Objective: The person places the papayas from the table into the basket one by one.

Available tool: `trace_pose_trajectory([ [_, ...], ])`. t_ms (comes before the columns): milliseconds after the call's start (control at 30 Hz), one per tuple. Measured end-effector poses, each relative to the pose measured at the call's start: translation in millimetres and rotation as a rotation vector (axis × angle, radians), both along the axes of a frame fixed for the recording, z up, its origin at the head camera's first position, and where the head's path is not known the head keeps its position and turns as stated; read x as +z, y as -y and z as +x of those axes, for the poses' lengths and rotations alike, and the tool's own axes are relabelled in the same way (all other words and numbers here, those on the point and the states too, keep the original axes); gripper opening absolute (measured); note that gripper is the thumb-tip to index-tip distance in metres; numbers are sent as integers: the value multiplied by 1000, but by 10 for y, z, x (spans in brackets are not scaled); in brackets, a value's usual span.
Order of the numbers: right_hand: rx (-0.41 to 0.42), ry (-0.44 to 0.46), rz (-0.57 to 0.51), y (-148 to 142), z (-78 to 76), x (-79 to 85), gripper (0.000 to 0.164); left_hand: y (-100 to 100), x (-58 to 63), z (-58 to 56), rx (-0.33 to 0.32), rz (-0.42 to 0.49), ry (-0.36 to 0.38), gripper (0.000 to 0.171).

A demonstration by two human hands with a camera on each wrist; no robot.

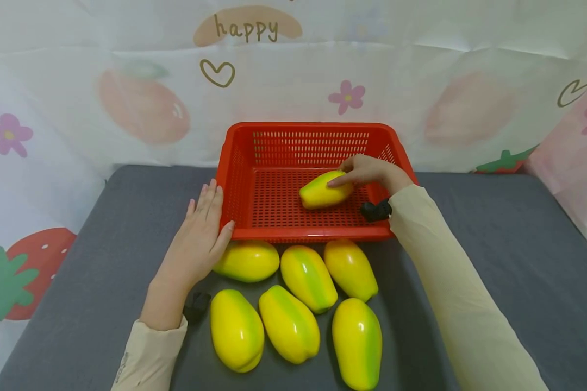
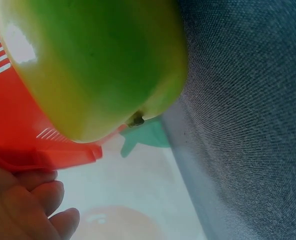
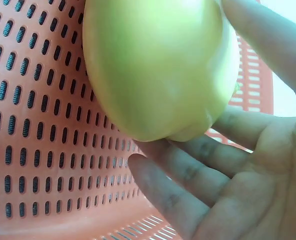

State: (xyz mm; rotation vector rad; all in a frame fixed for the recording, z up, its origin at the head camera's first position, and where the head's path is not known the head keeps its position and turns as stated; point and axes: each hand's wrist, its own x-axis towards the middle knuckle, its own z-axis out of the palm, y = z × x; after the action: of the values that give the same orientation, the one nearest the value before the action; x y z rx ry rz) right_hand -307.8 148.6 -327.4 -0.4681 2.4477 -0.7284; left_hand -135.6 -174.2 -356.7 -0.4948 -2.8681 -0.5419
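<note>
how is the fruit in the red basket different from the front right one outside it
The right hand holds the basket fruit; no hand holds the front right fruit. In the head view, the basket fruit lies more sideways than the front right fruit. Both are yellow with green.

Fruit-printed white backdrop (image 1: 293,70) behind grey table (image 1: 509,244)
</note>
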Motion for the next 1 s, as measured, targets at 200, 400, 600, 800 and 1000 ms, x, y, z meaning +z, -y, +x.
trace_pose_trajectory([
  [200,10,22,26,9,12,21,57,1,7,3,4,-1,6,65],
  [400,-15,-21,-2,-9,26,50,61,2,8,3,7,-5,10,65],
  [600,-52,-62,-59,-77,35,86,61,-1,7,4,7,-8,20,65],
  [800,-80,-78,-103,-149,92,162,57,-1,-3,2,10,-14,22,65],
  [1000,-82,-134,-143,-210,211,308,59,-1,-10,-6,8,-11,28,66],
])
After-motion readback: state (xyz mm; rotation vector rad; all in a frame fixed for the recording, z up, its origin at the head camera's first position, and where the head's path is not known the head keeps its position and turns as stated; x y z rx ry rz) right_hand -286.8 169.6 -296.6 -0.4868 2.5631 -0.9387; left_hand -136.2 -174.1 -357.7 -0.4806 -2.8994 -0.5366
